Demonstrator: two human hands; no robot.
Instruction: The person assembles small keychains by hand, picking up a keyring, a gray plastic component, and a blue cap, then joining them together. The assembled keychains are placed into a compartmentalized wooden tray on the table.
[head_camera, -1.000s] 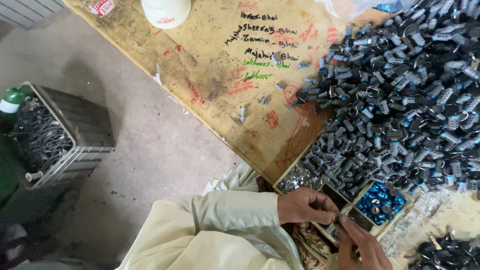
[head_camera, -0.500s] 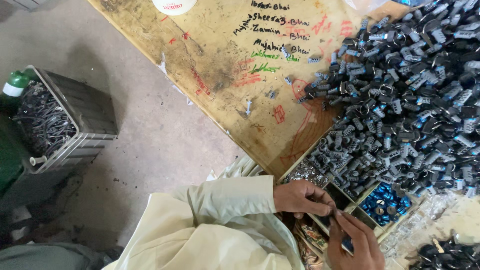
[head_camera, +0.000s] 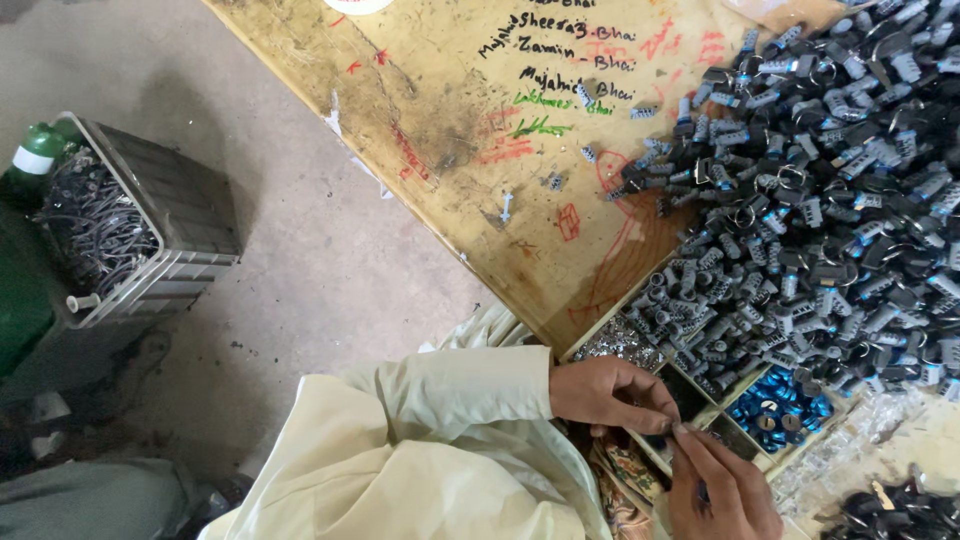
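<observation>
My left hand (head_camera: 608, 393), in a pale long sleeve, rests over the near edge of a divided wooden tray (head_camera: 712, 416). Its fingertips meet those of my right hand (head_camera: 722, 488), which comes up from the bottom edge. Between the two sets of fingertips a small dark part (head_camera: 672, 432) is pinched; its shape is too small to tell. The tray holds blue caps (head_camera: 778, 410) in one compartment and tiny silver pieces (head_camera: 620, 343) in another.
A big heap of grey and black plastic parts (head_camera: 820, 200) covers the right side of a scribbled wooden tabletop (head_camera: 470, 120). On the concrete floor at the left stands a grey crate (head_camera: 170, 230) of dark pieces beside a green bottle (head_camera: 36, 150).
The view has drifted, so the table and crate sit a little higher in frame. Both hands stay at the tray, and their fingertips have come closer together around the small part.
</observation>
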